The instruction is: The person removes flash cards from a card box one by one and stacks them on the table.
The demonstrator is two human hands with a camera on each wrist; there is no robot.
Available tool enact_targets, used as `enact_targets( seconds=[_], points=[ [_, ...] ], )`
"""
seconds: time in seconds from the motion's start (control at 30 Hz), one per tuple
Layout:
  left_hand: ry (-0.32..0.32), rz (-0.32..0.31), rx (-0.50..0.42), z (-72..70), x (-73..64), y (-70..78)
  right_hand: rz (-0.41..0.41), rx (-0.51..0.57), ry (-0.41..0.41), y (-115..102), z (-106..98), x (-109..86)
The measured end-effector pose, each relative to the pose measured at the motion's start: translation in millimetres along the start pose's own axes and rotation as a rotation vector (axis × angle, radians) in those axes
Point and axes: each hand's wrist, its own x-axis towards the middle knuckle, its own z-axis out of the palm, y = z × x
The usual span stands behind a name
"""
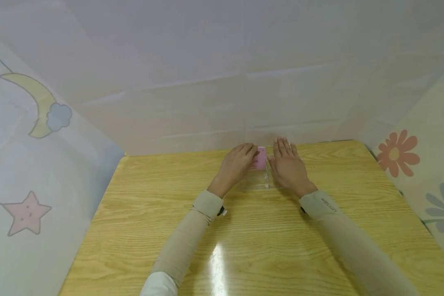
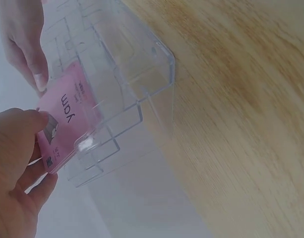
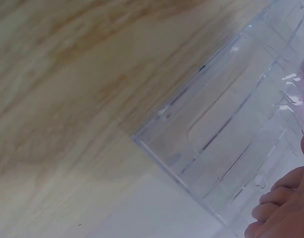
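The left hand (image 1: 237,163) pinched the left end of the pink packet (image 2: 71,109) in the clear rack (image 2: 156,67) on the counter (image 1: 151,205); its long side seemingly ran rightward, toward the straight-fingered right hand (image 1: 290,168).

left hand (image 2: 15,168) grips pink "yam" packet (image 2: 72,111) | right hand (image 2: 24,34) near it | clear rack (image 2: 137,62) on wood table (image 2: 241,124)

Printed yellow moon (image 1: 44,100) above pink star (image 1: 27,214), opposite a red flower (image 1: 394,154).
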Motion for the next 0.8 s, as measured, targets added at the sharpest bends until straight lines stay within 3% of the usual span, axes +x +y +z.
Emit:
enact_targets(
  seconds=[0.63, 0.8],
  points=[
    [0.004, 0.032, 0.124, 1.2, -0.9, 2.9, -0.016, -0.019, -0.005, -2.7, -0.6, 4.7],
    [0.002, 0.032, 0.111, 0.6, 0.2, 4.5, -0.009, -0.016, -0.011, -3.5, -2.1, 4.8]
  ],
)
